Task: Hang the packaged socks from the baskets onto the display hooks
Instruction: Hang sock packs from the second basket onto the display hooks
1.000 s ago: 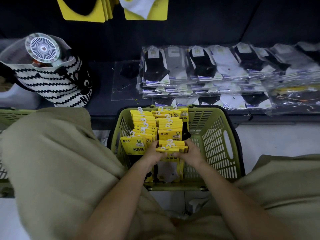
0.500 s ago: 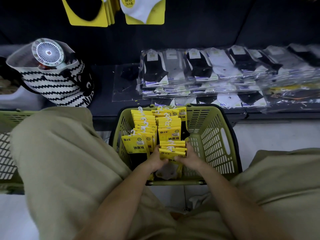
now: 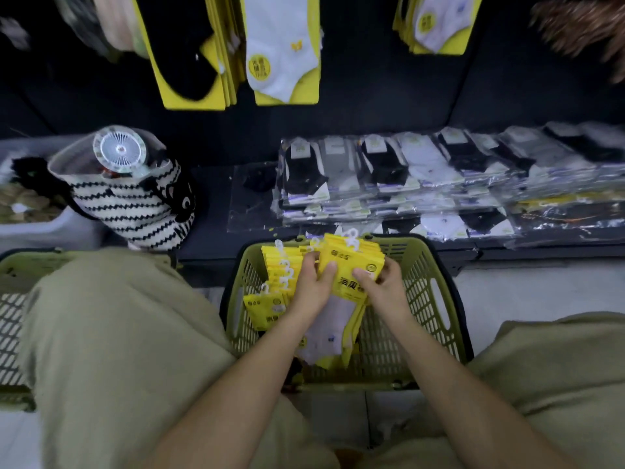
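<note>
A stack of yellow packaged socks (image 3: 351, 265) with white plastic hangers is lifted partly out of the green basket (image 3: 429, 299) between my knees. My left hand (image 3: 313, 287) grips the stack's left edge, thumb on the front. My right hand (image 3: 382, 287) grips its right edge the same way. More yellow sock packs (image 3: 280, 269) stand in a row in the basket's left half. Yellow sock packs hang on the dark display wall (image 3: 372, 79) above: a black-sock bunch (image 3: 189, 62), a white-sock bunch (image 3: 284, 55) and another bunch (image 3: 436, 22) to the right.
A dark shelf (image 3: 216, 204) behind the basket carries rows of clear-wrapped socks (image 3: 422, 177) and a zebra-striped bag (image 3: 135, 204) with a small white fan (image 3: 119, 148). A second green basket (image 3: 13, 319) lies at the far left. My knees flank the basket.
Both hands have lifted the stack of sock packs up out of the basket and tilted its front toward me. The view has tipped up, showing more of the hanging packs.
</note>
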`<action>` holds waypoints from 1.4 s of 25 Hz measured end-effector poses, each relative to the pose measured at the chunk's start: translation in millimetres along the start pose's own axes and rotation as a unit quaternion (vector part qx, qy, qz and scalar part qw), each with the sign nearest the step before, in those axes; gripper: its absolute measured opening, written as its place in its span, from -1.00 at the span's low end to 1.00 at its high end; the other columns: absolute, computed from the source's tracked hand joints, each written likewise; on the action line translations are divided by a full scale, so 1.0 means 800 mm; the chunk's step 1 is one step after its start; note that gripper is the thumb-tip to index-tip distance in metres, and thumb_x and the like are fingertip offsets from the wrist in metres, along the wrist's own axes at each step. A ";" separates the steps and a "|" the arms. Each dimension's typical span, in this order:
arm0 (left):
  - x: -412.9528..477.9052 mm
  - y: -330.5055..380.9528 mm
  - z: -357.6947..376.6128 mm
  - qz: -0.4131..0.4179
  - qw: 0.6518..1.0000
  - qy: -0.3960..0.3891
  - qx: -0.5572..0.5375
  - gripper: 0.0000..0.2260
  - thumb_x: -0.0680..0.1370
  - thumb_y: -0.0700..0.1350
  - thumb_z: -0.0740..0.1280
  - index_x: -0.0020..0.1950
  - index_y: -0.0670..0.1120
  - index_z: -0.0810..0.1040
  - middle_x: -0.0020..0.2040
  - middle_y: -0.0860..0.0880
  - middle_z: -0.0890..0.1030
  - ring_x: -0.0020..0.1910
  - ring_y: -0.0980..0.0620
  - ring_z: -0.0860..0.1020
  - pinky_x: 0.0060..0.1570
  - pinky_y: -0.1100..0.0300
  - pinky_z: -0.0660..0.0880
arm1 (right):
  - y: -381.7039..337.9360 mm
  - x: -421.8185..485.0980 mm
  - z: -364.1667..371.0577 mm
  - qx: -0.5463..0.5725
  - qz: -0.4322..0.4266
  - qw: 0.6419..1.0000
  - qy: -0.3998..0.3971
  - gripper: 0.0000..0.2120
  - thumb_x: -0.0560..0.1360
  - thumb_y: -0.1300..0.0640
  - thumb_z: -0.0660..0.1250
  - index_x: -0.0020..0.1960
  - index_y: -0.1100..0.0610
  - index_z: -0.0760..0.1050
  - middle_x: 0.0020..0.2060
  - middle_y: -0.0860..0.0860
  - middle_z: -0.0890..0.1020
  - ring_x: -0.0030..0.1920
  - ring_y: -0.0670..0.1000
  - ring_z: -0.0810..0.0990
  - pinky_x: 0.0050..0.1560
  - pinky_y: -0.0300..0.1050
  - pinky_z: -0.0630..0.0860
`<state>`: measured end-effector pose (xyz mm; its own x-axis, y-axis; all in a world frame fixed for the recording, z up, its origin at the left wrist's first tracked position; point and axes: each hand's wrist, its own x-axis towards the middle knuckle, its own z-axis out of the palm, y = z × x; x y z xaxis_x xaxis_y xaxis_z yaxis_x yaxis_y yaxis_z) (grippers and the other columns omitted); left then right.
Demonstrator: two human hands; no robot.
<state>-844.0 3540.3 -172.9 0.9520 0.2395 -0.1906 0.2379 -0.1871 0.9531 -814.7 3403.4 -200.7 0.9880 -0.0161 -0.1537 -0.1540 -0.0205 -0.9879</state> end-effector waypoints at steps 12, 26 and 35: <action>0.066 0.238 -0.075 0.168 0.972 -0.076 -0.146 -0.47 0.27 0.01 0.49 0.19 0.01 0.44 0.06 0.01 0.65 0.00 0.03 0.65 -0.10 0.12 0.61 | -0.274 0.061 0.019 0.106 -0.165 0.980 -0.019 -0.81 0.38 0.23 0.47 -0.06 0.07 0.54 -0.21 -0.03 0.70 -0.21 -0.08 0.68 -0.31 -0.24 0.58; 0.144 0.364 -0.170 0.286 0.929 0.053 -0.230 -0.82 0.57 -0.06 0.25 0.15 -0.01 0.49 0.07 0.01 0.65 0.03 0.04 0.63 -0.01 0.09 0.59 | -0.452 0.136 0.104 0.036 -0.272 0.960 -0.044 -0.92 0.47 0.12 0.39 -0.06 0.01 0.51 -0.08 -0.04 0.66 -0.08 -0.08 0.64 -0.09 -0.14 0.58; 0.196 0.388 -0.160 0.252 0.943 0.082 -0.203 -0.80 0.58 -0.06 0.25 0.18 -0.07 0.49 0.13 -0.07 0.62 0.08 -0.02 0.60 0.14 -0.07 0.52 | -0.476 0.179 0.116 0.002 -0.299 0.954 0.020 -0.91 0.54 0.06 0.28 -0.13 0.03 0.46 -0.15 0.01 0.62 -0.12 0.01 0.60 -0.11 -0.02 0.55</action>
<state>-645.7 3642.0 123.0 0.8743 0.3671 0.3176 -0.3614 0.0556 0.9307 -613.5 3501.5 151.0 0.8981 -0.0419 0.4378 0.4366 -0.0338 -0.8990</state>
